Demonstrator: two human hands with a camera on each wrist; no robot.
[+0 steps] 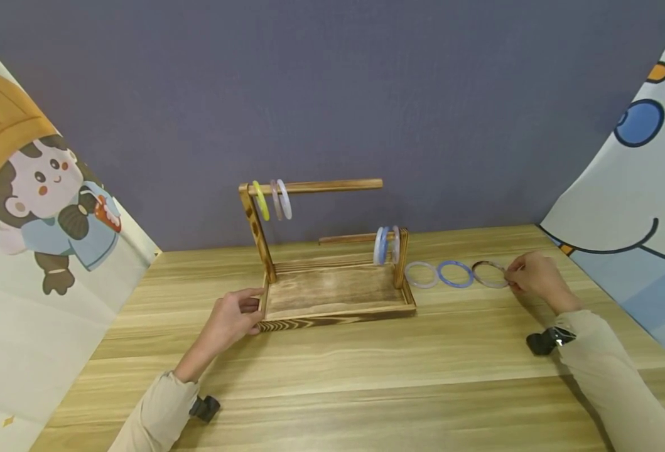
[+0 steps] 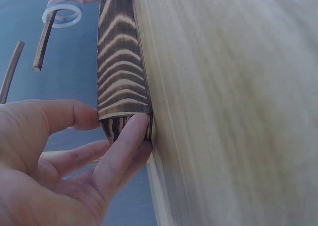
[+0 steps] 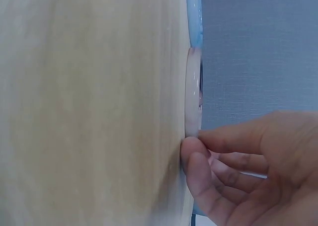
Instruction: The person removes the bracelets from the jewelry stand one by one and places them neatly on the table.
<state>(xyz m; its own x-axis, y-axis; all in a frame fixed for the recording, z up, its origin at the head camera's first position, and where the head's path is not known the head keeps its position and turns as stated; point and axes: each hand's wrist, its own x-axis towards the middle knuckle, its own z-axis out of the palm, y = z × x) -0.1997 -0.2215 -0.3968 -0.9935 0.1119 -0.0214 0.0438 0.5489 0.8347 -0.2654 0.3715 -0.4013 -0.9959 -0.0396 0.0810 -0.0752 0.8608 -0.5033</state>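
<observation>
meanwhile, left hand (image 1: pixel 232 319) fingers curled on wooden stand (image 1: pixel 332 295), right hand (image 1: pixel 537 280) fingers pinching bangle (image 1: pixel 490 274)

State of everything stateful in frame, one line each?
Left hand: fingers curled on the wooden stand at its front left corner.
Right hand: fingertips touching the dark-edged bangle, which lies flat on the table.
Blue bangle: flat on the table, untouched.
Clear bangle: flat beside the stand.
Upper rod: three bangles hanging.
Lower rod: bangles hanging at its right end.

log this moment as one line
left hand: grips wooden bangle stand corner | right hand: fingertips on brown-flecked clear bangle lying flat on table
</observation>
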